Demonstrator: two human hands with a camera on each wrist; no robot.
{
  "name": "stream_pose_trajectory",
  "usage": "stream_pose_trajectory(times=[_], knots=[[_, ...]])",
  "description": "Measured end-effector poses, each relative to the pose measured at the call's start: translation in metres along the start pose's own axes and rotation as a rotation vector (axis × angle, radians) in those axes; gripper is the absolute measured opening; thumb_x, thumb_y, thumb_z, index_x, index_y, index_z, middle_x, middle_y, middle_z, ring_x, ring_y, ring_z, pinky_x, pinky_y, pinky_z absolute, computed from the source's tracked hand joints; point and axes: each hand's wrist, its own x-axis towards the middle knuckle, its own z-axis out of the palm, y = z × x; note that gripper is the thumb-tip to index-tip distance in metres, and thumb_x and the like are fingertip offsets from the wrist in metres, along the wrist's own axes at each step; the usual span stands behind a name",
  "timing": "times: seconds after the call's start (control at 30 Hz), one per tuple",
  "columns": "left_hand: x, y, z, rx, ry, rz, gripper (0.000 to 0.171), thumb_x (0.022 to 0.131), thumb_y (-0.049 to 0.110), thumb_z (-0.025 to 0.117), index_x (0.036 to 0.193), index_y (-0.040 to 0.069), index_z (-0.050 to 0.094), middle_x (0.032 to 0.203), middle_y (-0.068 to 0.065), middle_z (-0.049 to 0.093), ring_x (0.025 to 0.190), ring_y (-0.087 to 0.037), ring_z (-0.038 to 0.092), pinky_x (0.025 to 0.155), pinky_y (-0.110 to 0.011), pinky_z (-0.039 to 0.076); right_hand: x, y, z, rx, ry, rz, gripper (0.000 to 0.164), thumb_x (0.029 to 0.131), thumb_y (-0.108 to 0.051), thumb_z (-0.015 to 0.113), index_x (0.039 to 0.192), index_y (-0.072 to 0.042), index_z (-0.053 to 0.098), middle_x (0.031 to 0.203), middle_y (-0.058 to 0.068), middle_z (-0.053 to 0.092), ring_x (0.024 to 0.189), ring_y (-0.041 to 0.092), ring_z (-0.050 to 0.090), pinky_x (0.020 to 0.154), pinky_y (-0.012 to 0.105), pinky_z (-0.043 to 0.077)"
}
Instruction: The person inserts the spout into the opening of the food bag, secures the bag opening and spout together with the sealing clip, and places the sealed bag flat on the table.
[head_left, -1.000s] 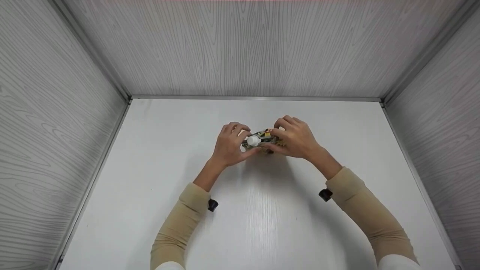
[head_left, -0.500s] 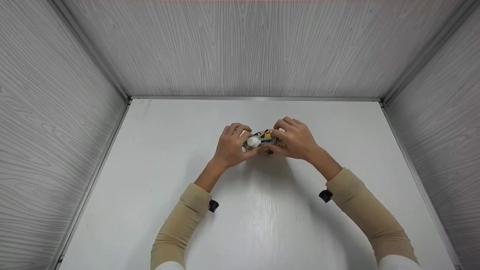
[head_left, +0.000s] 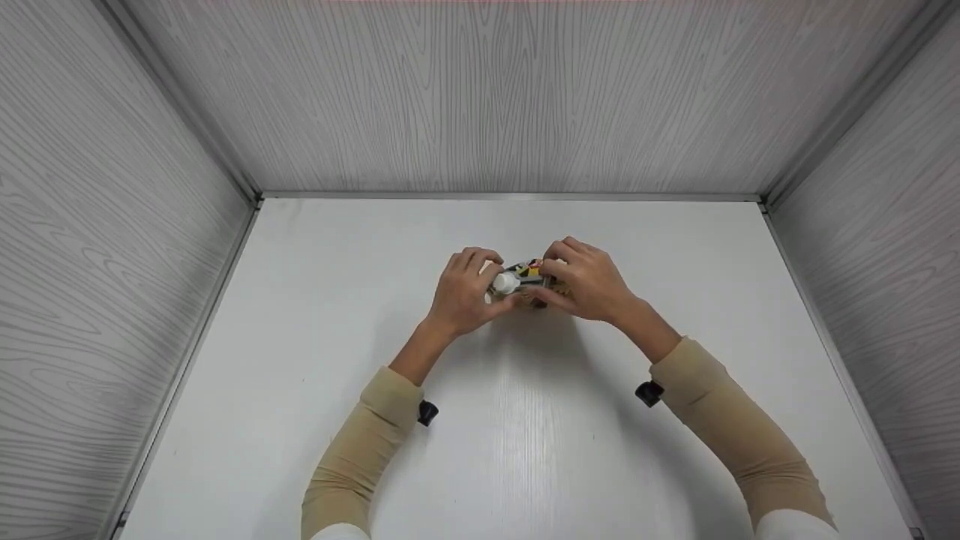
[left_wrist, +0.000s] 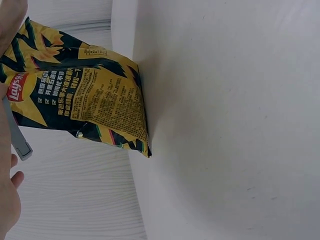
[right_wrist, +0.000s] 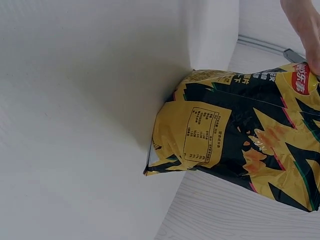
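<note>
The left hand (head_left: 460, 295) has its fingers grasping the top of the chip bag (left_wrist: 102, 95), a white cap (head_left: 505, 283) between them, likely to steady it. The bag stands below them on the desk (head_left: 337, 300). The right hand's (head_left: 586, 281) fingers pinch the other end, perhaps to tauten it.

Black-and-yellow snack bag (right_wrist: 235, 135) takes up the right side, red logo (right_wrist: 301, 79) near the edge. A hand (right_wrist: 303, 25)'s touching it upper right, white tabletop (right_wrist: 55, 130) fills the left.
</note>
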Motion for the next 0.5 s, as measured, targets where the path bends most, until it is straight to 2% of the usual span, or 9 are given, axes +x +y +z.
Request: stream_pose_trajectory(times=[0.23, 0.5], knots=[[-0.0002, -0.0001, 0.0005, -0.011, 0.007, -0.005, 0.045, 0.088, 0.049, 0.083, 0.107, 0.009, 0.072, 0.122, -0.006, 0.065, 0.116, -0.023, 0.061, 0.098, -0.04, 0.055, -0.0007, -0.0012, 0.0026, 0.035, 0.005, -0.002, 0.037, 0.1, -0.048, 0.069, 0.095, -0.012, 0.067, 0.099, 0.008, 0.069, 0.085, 0.024, 0.065, 0.069, 0.04, 0.058], [-0.002, -0.0008, 0.0019, -0.016, 0.009, -0.012, 0.044, 0.089, 0.047, 0.082, 0.107, 0.008, 0.071, 0.122, -0.006, 0.066, 0.116, -0.023, 0.061, 0.097, -0.04, 0.055, -0.0001, -0.0033, 0.0047, 0.084, -0.036, 0.027, 0.028, 0.1, -0.038, 0.072, 0.099, -0.011, 0.067, 0.102, 0.009, 0.069, 0.086, 0.024, 0.064, 0.07, 0.041, 0.059]])
